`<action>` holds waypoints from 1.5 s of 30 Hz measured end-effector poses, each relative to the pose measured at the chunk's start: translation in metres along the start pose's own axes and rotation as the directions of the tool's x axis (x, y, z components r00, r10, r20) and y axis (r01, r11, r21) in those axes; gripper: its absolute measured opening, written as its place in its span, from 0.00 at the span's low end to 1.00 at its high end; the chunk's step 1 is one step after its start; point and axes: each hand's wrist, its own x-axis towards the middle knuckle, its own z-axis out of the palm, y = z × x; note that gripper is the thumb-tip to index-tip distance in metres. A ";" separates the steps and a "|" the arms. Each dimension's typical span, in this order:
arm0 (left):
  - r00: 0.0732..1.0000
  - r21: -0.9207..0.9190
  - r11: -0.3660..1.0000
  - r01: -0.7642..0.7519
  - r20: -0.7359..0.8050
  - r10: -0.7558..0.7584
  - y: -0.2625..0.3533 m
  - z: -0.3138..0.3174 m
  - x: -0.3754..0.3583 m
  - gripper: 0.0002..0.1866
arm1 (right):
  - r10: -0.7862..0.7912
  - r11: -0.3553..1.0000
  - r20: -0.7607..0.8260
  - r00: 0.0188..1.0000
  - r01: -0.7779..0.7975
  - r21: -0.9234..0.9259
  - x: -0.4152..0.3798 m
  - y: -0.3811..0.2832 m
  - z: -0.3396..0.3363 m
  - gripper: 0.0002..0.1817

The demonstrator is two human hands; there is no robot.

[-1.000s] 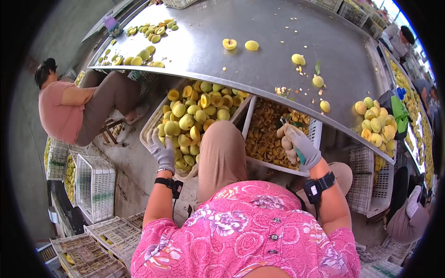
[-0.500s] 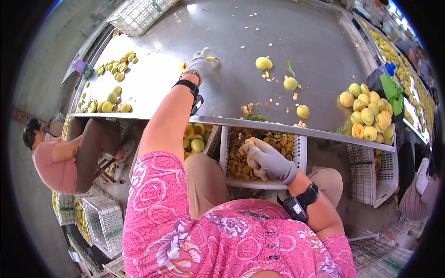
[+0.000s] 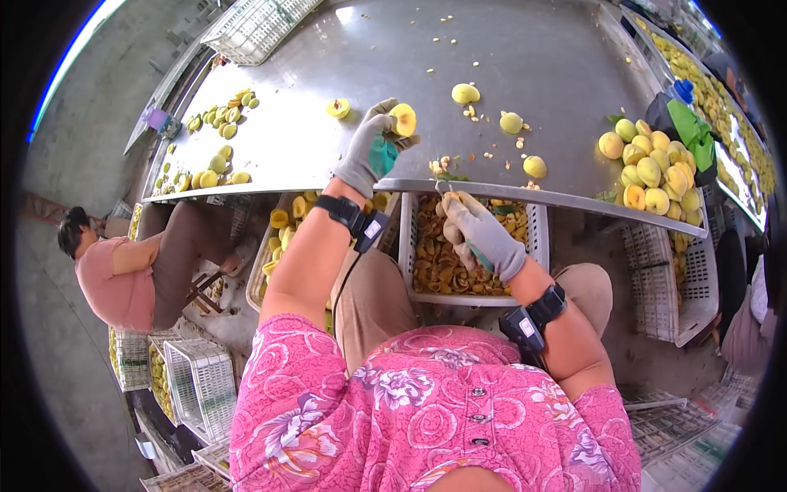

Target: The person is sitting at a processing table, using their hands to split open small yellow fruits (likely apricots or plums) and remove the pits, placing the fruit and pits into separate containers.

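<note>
My left hand (image 3: pixel 369 150), in a grey glove, is closed around a peach half (image 3: pixel 403 120) above the table's near edge, its yellow cut face showing. My right hand (image 3: pixel 485 235), also gloved, is closed on a small tool with a looped metal tip (image 3: pixel 443 187); its handle is hidden in the fingers. That hand hovers over a white crate (image 3: pixel 537 246) of pits and scraps below the table edge. Another peach half (image 3: pixel 338 108) lies on the metal table, left of my left hand. Whole peaches (image 3: pixel 466 93) sit farther right.
A peach pile (image 3: pixel 652 168) stands at the table's right, beside a green bag (image 3: pixel 693 135). Cut peaches (image 3: pixel 221 164) lie on the left. A white basket (image 3: pixel 254 33) stands at the back left. A seated person (image 3: pixel 119 275) works at left. The metal table edge (image 3: pixel 557 197) runs between my hands.
My left hand has come back from the table toward my body, lifting a peach half. My right hand has risen slightly, and its looped tool tip now shows. The view has shifted a little.
</note>
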 end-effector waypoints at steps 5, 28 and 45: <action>0.982 -0.541 0.837 0.081 0.186 0.025 -0.018 0.029 -0.085 0.16 | -0.072 0.994 -0.044 0.996 0.068 -0.091 -0.003 0.003 0.006 0.15; 0.991 -0.486 0.865 0.125 0.097 -0.088 -0.040 0.075 -0.161 0.23 | -0.022 0.877 0.013 1.000 0.026 -0.480 -0.030 0.013 0.017 0.18; 0.963 -0.561 0.819 0.121 0.267 0.040 -0.051 0.050 -0.187 0.29 | 0.152 0.727 0.701 0.697 -0.559 0.398 -0.024 0.049 0.015 0.23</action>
